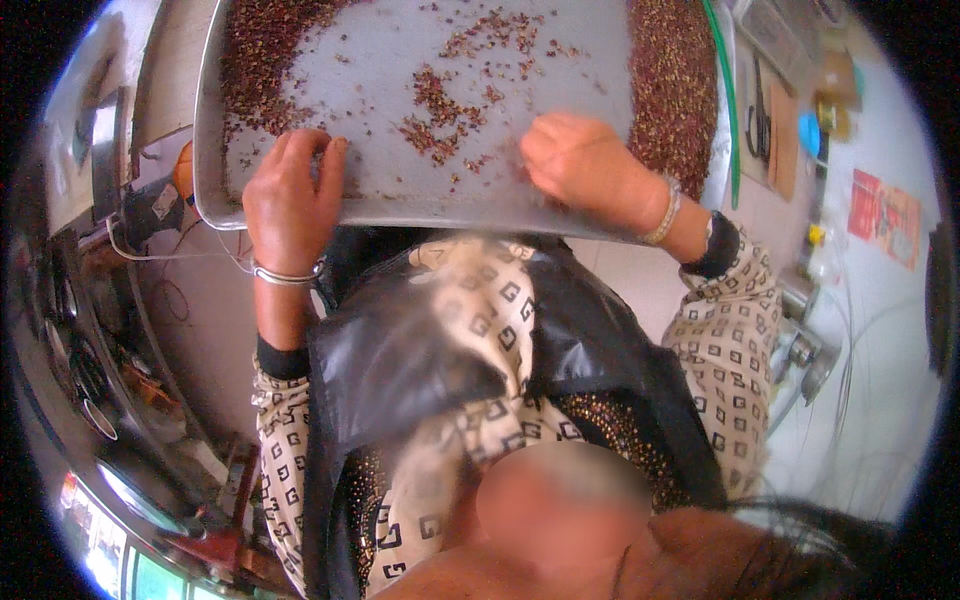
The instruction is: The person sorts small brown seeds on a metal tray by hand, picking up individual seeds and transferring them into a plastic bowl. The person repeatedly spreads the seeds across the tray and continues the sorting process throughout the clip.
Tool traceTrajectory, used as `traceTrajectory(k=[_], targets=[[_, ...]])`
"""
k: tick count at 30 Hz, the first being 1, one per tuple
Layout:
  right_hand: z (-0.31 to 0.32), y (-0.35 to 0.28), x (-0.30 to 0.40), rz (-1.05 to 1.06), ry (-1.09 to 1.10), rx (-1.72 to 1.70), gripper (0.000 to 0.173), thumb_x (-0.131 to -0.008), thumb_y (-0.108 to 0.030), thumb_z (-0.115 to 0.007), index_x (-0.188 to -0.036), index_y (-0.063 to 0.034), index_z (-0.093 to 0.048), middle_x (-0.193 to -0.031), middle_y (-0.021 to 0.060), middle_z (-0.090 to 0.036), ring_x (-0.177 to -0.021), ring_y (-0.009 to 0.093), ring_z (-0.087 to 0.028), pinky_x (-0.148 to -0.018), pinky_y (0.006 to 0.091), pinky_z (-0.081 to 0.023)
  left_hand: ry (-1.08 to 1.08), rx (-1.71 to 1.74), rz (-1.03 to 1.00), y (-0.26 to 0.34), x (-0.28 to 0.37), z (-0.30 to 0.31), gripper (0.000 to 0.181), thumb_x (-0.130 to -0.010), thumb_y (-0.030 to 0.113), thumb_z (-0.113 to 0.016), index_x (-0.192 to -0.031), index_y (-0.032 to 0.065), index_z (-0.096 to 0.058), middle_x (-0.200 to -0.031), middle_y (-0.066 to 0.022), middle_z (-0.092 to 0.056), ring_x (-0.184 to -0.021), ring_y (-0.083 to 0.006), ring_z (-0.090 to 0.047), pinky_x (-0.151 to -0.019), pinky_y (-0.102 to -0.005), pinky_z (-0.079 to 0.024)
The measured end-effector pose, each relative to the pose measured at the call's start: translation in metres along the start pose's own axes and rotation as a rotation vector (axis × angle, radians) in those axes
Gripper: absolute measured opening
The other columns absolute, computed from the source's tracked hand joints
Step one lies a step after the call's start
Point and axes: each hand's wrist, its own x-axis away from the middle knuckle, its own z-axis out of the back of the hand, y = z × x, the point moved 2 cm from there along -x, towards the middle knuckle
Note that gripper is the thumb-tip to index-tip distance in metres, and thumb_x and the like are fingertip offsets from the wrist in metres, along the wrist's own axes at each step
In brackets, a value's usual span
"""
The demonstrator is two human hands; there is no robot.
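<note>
A large metal tray (420, 212) lies before me. Small red-brown dried husks, resembling Sichuan peppercorns, form a pile (259, 67) along its left side and a thicker bank (673, 90) along its right. A loose scatter of husks (442, 120) lies on the middle of the tray. My left hand (292, 184) rests over the near left corner, fingers bent downward; whether they pinch anything is hidden. My right hand (581, 169) is curled over the near right part of the tray, its fingertips blurred, and what lies under them cannot be seen.
A green strip (726, 105) runs along the tray's right side. Beyond it lie black-handled scissors (759, 124) and a clear plastic container (776, 37). A thin white cable (161, 257) hangs at the left, near an orange object (184, 174). Dark shelving curves along the lower left.
</note>
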Motion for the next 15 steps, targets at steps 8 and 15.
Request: traceTrajectory(k=[8, 15], targets=[[0.028, -0.001, -0.015, -0.043, 0.087, -0.054, 0.016, -0.076, -0.010, -0.060, -0.087, -0.0009, -0.054, -0.087, 0.0143, -0.056, -0.084, 0.033, -0.059, -0.072, 0.0426, -0.052, 0.035, 0.011, -0.030, -0.002, 0.001, 0.001, 0.015, -0.091, 0.018, -0.065, -0.091, 0.0030, -0.065, -0.086, -0.0138, -0.065, -0.066, -0.0279, -0.064, -0.063, -0.0366, -0.051], [0.014, 0.007, -0.032, 0.066, 0.046, 0.100, 0.027, -0.075, -0.008, -0.060, -0.102, -0.0020, -0.060, -0.102, 0.0132, -0.060, -0.097, 0.032, -0.058, -0.084, 0.0414, -0.049, 0.050, 0.046, -0.011, 0.001, -0.001, 0.003, 0.015, -0.089, 0.020, -0.066, -0.085, 0.0050, -0.062, -0.083, -0.0130, -0.064, -0.071, -0.0349, -0.063, -0.061, -0.0410, -0.050]])
